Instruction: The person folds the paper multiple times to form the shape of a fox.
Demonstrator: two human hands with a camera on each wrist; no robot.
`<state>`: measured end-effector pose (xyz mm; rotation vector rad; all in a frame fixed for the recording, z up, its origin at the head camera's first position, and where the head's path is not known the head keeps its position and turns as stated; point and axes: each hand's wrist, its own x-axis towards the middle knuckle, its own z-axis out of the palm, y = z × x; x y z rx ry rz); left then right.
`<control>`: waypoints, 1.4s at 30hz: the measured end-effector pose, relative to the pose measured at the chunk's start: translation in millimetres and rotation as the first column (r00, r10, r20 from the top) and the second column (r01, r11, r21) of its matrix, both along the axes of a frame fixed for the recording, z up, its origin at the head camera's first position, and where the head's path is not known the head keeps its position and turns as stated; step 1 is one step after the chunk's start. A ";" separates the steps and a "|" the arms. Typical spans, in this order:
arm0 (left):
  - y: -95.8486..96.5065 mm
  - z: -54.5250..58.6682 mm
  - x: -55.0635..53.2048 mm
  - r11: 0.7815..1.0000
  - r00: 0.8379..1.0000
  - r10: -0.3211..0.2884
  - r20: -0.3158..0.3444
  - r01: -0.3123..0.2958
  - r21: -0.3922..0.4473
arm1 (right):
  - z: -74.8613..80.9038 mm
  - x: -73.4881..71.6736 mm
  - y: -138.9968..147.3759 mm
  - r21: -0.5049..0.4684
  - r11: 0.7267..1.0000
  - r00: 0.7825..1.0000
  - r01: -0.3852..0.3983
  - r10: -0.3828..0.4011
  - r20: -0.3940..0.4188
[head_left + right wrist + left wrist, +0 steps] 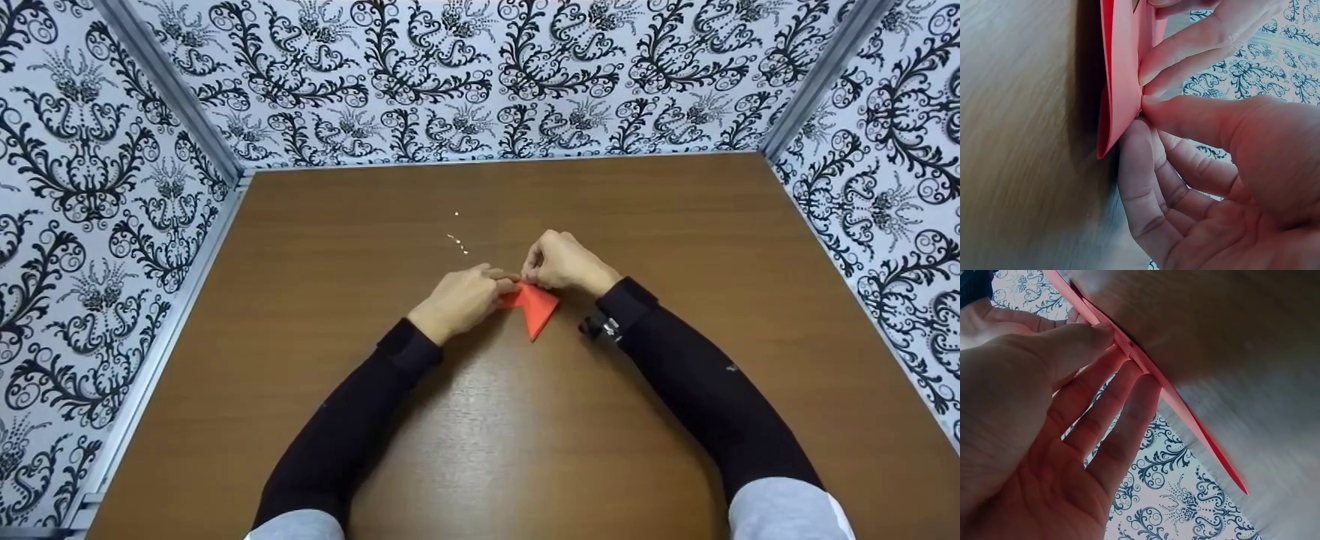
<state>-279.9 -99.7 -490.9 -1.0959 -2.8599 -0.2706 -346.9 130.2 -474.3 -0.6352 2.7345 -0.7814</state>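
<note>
A folded piece of red-orange paper [539,304] lies on the table, with one pointed flap toward the person. On its left part rests my left hand [465,296]; in the left wrist view its thumb and fairly straight fingers [1129,416] touch the upper face of the paper [1185,419]. At the far edge, my right hand [566,261] pinches the paper between thumb and forefinger. The right wrist view shows that thumb [1196,118] and forefinger meeting at the edge of the layered paper [1123,84]. My hands are close together and hide part of the folds.
Small pale scraps [457,242] lie beyond the left hand on the brown wooden table [337,217]. Patterned black-and-white panels [427,82] with metal framing enclose the table's back and sides. A small dark device [600,328] sits at the right wrist.
</note>
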 end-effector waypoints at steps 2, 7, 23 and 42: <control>1.1 0.2 -0.4 1.000 1.000 0.008 0.009 -0.008 0.021 | -0.3 -0.8 -0.9 0.006 1.000 1.000 0.002 -0.002 0.003; 5.6 0.5 -0.3 0.999 1.000 0.007 -0.005 -0.007 0.052 | -1.0 -2.8 -0.6 0.016 1.000 1.000 0.008 -0.008 0.011; 12.0 7.5 -9.1 0.997 0.998 -0.058 0.005 0.058 0.051 | -0.6 -3.6 0.3 0.006 0.998 0.996 0.060 -0.061 0.058; 9.1 6.8 -15.0 0.987 0.992 -0.123 0.012 0.121 0.103 | 2.5 2.0 4.3 0.062 0.997 0.999 0.045 -0.047 0.019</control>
